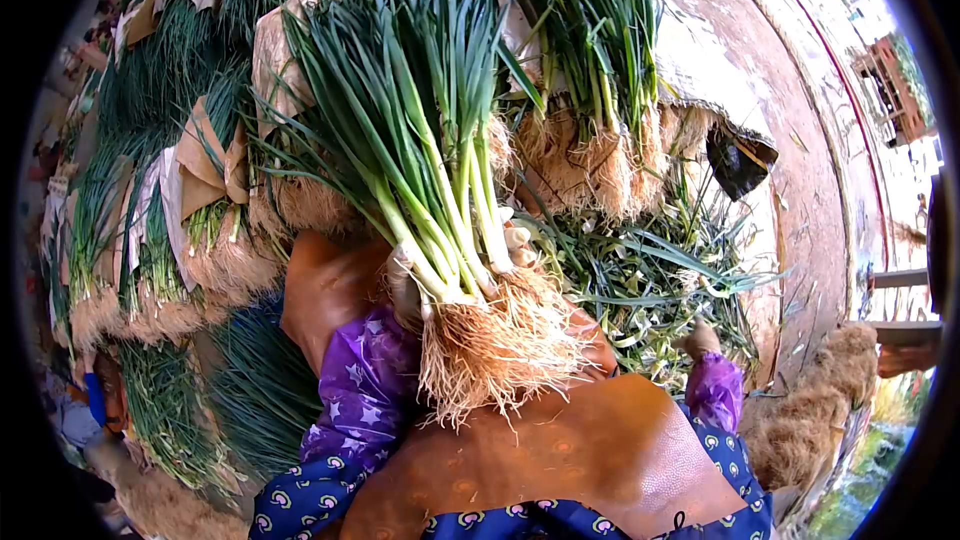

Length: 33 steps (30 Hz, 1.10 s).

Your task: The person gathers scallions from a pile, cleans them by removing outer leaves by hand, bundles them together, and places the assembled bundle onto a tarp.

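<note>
A big bunch of green onions (440,170) lies across the brown apron, leaves pointing up and away, pale tangled roots hanging toward the lap. My left hand (403,285), in a purple star-patterned sleeve, is closed round the stalks just above the roots; fingertips show on the bunch's far right side. Off to the right, beyond the apron, my right hand (700,340) is low over a heap of loose cut leaves (640,280). Its fingers are too small and unclear to make out, as is anything in them.
More onion bunches (600,150) wrapped in sacking stand ahead, and rows of bunches (150,230) line the left. Brown root clumps (805,430) lie at the right. A wooden crate (890,90) stands at the far right. Part of a person (100,395) shows at the left edge.
</note>
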### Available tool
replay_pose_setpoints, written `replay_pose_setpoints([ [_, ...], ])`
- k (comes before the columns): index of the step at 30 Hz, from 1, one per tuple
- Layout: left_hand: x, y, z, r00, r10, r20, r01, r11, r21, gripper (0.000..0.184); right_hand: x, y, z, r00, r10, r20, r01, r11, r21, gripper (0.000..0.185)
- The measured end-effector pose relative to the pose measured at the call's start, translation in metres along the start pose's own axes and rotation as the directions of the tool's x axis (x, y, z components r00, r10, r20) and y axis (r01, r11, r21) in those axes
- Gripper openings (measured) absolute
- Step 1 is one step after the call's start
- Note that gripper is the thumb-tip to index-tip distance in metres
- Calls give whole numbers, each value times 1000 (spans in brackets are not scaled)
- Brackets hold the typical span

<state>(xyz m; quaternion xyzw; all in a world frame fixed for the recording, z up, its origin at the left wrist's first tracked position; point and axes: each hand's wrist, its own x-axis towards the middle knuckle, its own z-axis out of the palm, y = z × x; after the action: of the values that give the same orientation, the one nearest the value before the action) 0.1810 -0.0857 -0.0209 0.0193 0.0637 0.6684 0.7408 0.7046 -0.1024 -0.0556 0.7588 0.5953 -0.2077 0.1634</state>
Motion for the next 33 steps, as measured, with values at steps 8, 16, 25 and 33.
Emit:
replay_pose_setpoints([
  [8, -2, -5, 59, 1000, -25, 13, 21, 970, 242, 42, -97, -234, -152, 108, -507, -855, 971, -132, 201, 62],
  [16, -1, 12, 131, 987, -95, 130, 30, 902, 430, 41, -106, -347, -191, -173, -510, -843, 984, -136, -119, 52],
  [25, -2, 86, 226, 935, -294, 197, 122, 791, 600, 40, -125, -350, -152, -148, -836, -529, 569, -509, 646, 26],
  [33, -25, 112, 260, 936, -350, 23, 243, 693, 679, 40, 18, -341, -136, 730, -575, -371, 300, -218, 929, 27],
])
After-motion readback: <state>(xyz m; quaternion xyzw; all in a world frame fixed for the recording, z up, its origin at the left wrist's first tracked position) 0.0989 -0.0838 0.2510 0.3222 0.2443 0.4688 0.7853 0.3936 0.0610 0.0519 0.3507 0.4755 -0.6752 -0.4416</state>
